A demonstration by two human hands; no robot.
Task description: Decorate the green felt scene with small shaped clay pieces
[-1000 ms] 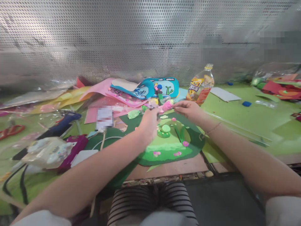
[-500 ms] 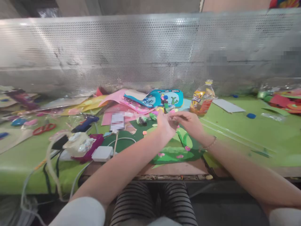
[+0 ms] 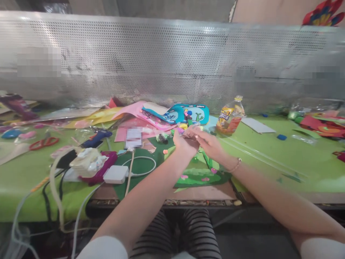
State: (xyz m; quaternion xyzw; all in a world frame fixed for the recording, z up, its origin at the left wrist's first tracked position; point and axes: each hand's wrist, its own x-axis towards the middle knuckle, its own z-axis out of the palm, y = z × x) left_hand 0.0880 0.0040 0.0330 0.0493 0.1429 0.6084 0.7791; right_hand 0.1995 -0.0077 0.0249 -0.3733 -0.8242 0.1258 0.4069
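My left hand point(image 3: 185, 145) is turned palm up above a green decorated sheet point(image 3: 188, 181), which has pale green shapes and small pink flowers. Across that palm lies my right hand point(image 3: 208, 144), its fingers stretched out flat and touching the left hand. Anything between the two palms is hidden. The left fingertips are largely covered. Just beyond the hands are small clear-wrapped pieces point(image 3: 162, 138) and a blue decorated piece point(image 3: 198, 113) with figures on it. An orange dot point(image 3: 165, 152) sits on the sheet left of my hands.
A bottle of orange liquid point(image 3: 230, 117) stands behind right. To the left are a blue glue gun point(image 3: 97, 138), red-handled scissors point(image 3: 44, 143), a white charger point(image 3: 115, 174) and looping cables. Clear sticks point(image 3: 264, 158) lie right. A perforated metal panel point(image 3: 151, 64) closes off the back.
My right hand has flattened from curled fingers and now lies across the left palm. The view has shifted slightly.
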